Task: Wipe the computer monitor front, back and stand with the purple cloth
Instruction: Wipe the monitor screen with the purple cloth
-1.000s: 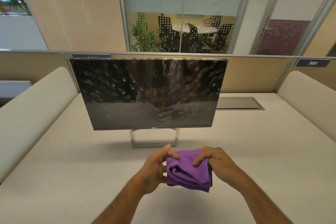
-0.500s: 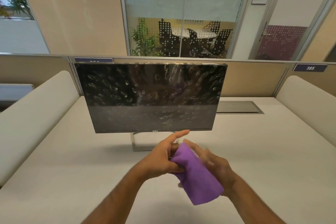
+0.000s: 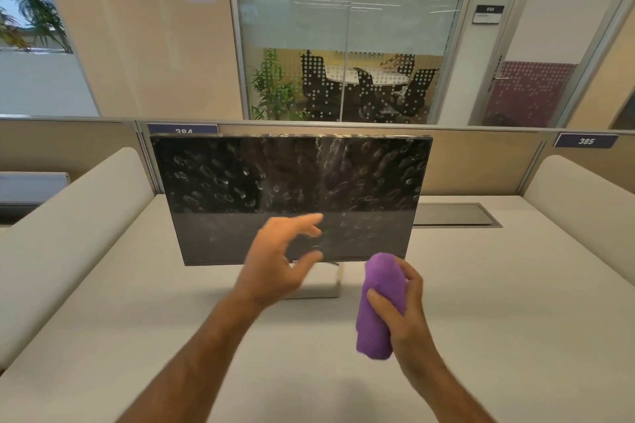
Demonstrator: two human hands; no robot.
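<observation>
Placards "384" (image 3: 183, 130) and "385" (image 3: 585, 141) flank the monitor (image 3: 292, 196); left hand (image 3: 275, 264) spread empty, right hand (image 3: 402, 306) gripping purple cloth (image 3: 378, 299).

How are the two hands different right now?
The right hand is curled around the purple cloth, while the left hand holds nothing. The left hand has its fingers spread open; the right hand's fingers are wrapped shut. The left hand reaches up in front of the monitor; the right hand sits lower, over the desk. Both are bare and raised off the desk.
</observation>
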